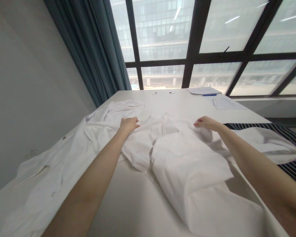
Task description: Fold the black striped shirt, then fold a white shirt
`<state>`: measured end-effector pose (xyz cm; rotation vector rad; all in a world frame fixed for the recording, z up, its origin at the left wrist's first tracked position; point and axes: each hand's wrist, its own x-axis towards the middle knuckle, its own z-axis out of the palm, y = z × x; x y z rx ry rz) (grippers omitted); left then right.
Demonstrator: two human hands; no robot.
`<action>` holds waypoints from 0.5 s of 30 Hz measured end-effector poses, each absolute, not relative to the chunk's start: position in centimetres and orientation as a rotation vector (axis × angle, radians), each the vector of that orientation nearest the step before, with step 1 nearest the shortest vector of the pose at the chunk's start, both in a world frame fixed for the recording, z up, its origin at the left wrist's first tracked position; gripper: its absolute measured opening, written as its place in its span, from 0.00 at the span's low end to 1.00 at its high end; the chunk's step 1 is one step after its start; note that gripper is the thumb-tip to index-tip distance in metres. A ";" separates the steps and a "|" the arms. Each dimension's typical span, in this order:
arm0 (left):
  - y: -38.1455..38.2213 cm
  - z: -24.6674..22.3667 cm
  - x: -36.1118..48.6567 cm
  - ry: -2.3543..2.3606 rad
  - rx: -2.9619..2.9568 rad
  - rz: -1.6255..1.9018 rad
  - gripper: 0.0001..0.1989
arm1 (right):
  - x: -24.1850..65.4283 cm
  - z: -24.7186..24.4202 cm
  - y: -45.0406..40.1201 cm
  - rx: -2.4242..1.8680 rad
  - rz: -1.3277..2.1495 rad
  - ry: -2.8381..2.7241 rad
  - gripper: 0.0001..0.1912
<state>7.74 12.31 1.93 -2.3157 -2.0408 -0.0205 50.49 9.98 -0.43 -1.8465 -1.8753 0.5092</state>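
A white garment [187,158], which looks like a long-sleeved shirt or coat, lies rumpled across the table in front of me. My left hand [129,125] pinches its left shoulder area, fingers closed on the cloth. On the other side, my right hand [206,123] grips the right shoulder area between thumb and fingers. One sleeve [263,141] stretches to the right under my forearm. The front panels overlap loosely, and the lower part spreads toward me at the table's near edge.
Another white garment [71,154] is spread along the table's left side. Papers [203,90] and a blue pen [209,95] lie at the far right of the white table [162,100]. Black-and-white striped cloth [293,171] is at the right edge. A blue curtain [96,49] hangs by the window.
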 end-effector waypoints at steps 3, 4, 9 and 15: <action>12.2 2.6 7.7 -1.995 -2.311 -0.057 0.10 | 50.4 0.8 9.2 -1.869 0.594 -1.975 0.08; 12.2 3.0 7.8 -1.982 -2.302 -0.081 0.10 | 50.5 1.4 9.0 -1.878 0.591 -1.992 0.07; 12.4 5.9 9.5 -1.929 -2.127 -0.333 0.17 | 51.5 4.1 9.3 -1.969 0.307 -1.911 0.14; 13.8 6.5 12.9 -2.031 -2.130 -0.580 0.27 | 50.6 4.4 9.9 -1.972 -0.213 -1.623 0.26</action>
